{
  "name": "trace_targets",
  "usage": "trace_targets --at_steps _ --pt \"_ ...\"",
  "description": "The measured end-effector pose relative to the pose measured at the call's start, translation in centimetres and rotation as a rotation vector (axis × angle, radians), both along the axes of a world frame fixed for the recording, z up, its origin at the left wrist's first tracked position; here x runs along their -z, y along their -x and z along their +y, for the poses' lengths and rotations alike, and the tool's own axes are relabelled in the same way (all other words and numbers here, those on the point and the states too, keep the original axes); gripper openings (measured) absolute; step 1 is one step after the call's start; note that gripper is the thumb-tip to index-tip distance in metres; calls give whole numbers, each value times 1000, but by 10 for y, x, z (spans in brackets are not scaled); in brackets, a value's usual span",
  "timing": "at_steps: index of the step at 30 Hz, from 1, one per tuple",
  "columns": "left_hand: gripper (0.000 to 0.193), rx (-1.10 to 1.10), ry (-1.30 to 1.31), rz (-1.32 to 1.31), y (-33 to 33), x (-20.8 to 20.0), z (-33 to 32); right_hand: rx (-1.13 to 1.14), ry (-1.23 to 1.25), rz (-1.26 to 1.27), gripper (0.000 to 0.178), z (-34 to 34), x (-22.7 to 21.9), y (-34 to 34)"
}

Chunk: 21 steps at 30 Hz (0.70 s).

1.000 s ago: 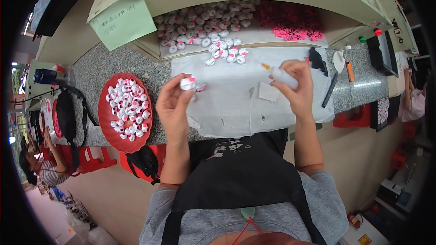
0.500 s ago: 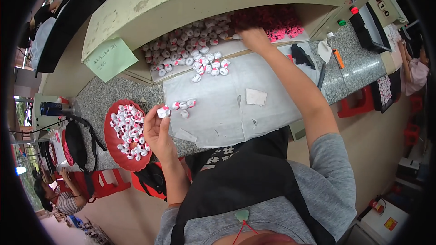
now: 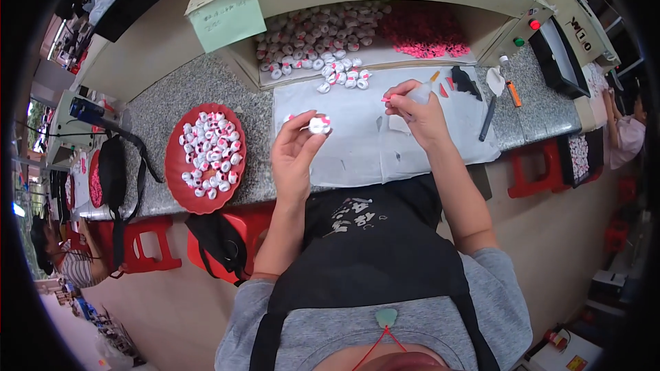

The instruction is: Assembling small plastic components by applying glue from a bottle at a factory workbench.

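Note:
My left hand [image 3: 292, 158] pinches a small white ball-shaped piece [image 3: 320, 124] with pink patches, raised over the white work sheet [image 3: 357, 165]. To its right, my right hand [image 3: 427, 122] grips a tiny pink piece [image 3: 386, 99] at the fingertips. A translucent squeeze bottle [image 3: 421, 93] with a yellowish tip is tucked in that same hand. The two hands are apart. Several similar white pieces [image 3: 344, 74] lie at the sheet's far edge, below a large heap [image 3: 313, 38] in the shelf. Beside that heap is a pile of pink pieces [image 3: 430, 36].
A red scalloped bowl [image 3: 189, 196] with many white-and-pink pieces stands left on the speckled counter. Right of the sheet are black cloth [image 3: 466, 82], a dark-handled tool [image 3: 487, 120], an orange tool [image 3: 514, 94] and a black tray [image 3: 560, 58]. Other people sit at both sides.
My right hand has come back from the pink pile with a pink piece and the bottle. My left hand has lifted the white piece and moved right. The view has shifted.

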State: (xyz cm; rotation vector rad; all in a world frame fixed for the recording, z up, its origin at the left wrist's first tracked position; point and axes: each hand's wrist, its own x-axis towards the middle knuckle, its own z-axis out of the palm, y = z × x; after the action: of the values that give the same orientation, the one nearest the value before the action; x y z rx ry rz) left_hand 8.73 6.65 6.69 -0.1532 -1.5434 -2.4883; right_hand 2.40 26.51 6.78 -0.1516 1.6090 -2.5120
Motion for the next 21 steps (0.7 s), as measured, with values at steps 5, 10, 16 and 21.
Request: trace_targets --at_steps 5,10,16,21 --pt "32 91 -41 44 -22 -8 10 -110 61 33 9 -12 -14 -50" --pt "31 88 60 100 -48 -11 12 -148 -78 160 8 -27 -37 -94" --pt "30 -30 453 272 -59 -12 13 -166 -76 225 8 -33 -35 -105" --pt "31 -39 572 337 -55 -17 18 -108 -70 204 9 -30 -27 -99"
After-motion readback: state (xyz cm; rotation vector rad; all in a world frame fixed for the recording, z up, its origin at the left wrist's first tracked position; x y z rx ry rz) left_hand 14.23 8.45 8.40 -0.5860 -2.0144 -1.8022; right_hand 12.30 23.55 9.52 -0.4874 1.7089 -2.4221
